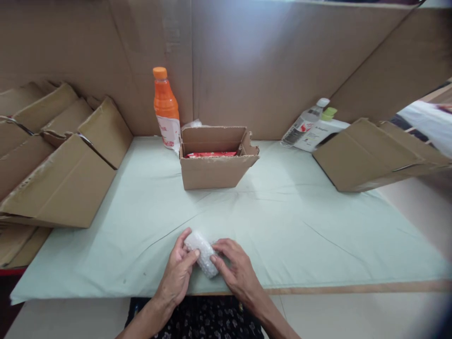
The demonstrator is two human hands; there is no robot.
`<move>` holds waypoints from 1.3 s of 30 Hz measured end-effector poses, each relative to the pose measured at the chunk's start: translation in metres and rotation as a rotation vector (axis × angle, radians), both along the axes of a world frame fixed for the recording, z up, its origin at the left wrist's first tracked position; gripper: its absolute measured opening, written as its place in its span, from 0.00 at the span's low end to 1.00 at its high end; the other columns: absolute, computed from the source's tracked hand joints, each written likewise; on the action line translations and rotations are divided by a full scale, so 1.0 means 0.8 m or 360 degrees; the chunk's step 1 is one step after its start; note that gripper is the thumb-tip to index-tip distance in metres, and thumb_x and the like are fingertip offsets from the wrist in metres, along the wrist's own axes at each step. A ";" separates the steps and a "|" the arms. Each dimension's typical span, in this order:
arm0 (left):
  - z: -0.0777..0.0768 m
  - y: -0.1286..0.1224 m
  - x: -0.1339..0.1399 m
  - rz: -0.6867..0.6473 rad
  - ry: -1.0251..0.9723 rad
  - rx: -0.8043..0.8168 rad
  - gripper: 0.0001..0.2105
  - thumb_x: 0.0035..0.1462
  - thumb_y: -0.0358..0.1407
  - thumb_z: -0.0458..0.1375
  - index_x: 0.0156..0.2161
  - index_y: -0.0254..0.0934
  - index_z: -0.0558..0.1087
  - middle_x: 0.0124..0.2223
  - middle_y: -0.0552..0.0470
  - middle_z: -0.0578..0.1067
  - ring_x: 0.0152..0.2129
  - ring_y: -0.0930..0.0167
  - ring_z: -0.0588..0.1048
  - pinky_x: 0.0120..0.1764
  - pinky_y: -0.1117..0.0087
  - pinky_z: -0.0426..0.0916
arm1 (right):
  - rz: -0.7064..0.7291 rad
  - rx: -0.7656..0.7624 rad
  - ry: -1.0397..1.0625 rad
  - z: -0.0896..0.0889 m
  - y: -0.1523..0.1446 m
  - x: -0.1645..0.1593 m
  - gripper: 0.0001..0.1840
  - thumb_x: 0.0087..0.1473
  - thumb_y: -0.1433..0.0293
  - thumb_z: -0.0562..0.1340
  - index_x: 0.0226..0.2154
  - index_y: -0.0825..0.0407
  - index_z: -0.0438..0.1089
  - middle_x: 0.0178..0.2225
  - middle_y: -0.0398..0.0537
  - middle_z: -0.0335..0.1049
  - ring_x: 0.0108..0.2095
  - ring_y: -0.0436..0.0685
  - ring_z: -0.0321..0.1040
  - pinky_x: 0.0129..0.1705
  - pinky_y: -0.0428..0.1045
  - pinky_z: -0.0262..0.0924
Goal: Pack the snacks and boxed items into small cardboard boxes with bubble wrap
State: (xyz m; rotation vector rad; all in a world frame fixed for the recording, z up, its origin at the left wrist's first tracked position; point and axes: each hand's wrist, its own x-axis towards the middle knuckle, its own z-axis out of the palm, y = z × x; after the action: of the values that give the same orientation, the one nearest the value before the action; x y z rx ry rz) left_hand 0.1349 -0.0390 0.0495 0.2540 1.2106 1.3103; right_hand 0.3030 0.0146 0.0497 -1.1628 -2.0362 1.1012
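Left hand [176, 274], right hand [241, 270] pinch bubble-wrapped bundle [202, 253] from 9 and 3 o'clock, apparently keeping it tight. Open box [212, 173] at 12 o'clock, presumably for access.

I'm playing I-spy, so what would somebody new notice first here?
Probably the bright orange bottle, at the back beside a small open box with something red inside. Next, the shiny bubble-wrap bundle at the front edge, between the left hand and right hand.
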 end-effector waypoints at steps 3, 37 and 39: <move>0.002 0.002 0.003 -0.0069 0.0028 0.0084 0.44 0.47 0.45 0.70 0.66 0.38 0.56 0.39 0.51 0.76 0.38 0.68 0.75 0.45 0.67 0.70 | -0.0108 0.0026 0.0089 0.000 0.000 0.009 0.28 0.55 0.57 0.64 0.56 0.51 0.68 0.54 0.58 0.69 0.52 0.64 0.69 0.49 0.56 0.68; 0.091 0.188 -0.089 -0.0160 0.2790 0.1506 0.16 0.54 0.20 0.53 0.44 0.40 0.70 0.65 0.41 0.64 0.65 0.53 0.59 0.57 0.43 0.67 | 0.0977 0.1027 -0.0954 0.177 0.328 -0.075 0.06 0.52 0.73 0.67 0.25 0.49 0.75 0.21 0.42 0.69 0.24 0.52 0.61 0.28 0.47 0.50; 0.090 0.187 -0.090 -0.0180 0.2805 0.1501 0.16 0.54 0.20 0.53 0.44 0.40 0.70 0.65 0.41 0.64 0.65 0.53 0.59 0.56 0.42 0.67 | 0.1106 0.0946 -0.1019 0.167 0.332 -0.087 0.10 0.51 0.77 0.66 0.22 0.50 0.72 0.18 0.40 0.65 0.18 0.47 0.52 0.24 0.47 0.42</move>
State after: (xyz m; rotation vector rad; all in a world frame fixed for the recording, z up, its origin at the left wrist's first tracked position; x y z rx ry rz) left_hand 0.0627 0.1108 0.1218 2.4823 1.6904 1.3343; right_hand 0.2334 0.2804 0.1829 -0.5208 -3.1089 0.2921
